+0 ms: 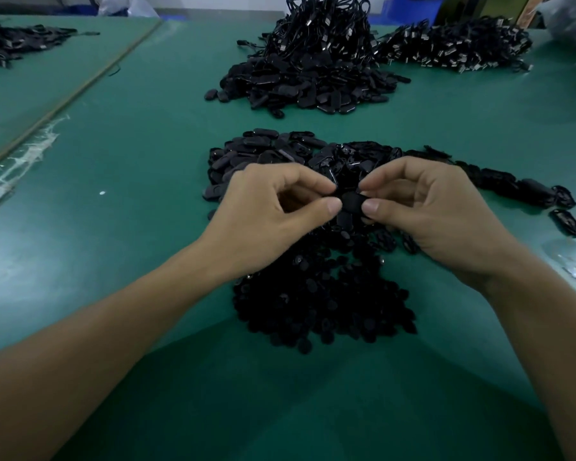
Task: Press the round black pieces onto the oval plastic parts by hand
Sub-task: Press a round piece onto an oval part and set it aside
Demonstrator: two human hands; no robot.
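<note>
- Pinching one round piece between them, the left hand and right hand each grasp it with thumb and forefinger, probably to seat it squarely on the oval beneath.
- Just under the grip: a loose heap of rounds.
- Just beyond: ovals, heaped.
- Farther beyond: a bigger pile.
- No bin holds these; all lie on the green table.

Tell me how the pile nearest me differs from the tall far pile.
The near pile lies low and spread out; the far pile heaps up high. The near pile holds small round pieces; the far pile holds larger oval parts topped with looped cords. Both are black and sit on the green table.
</note>
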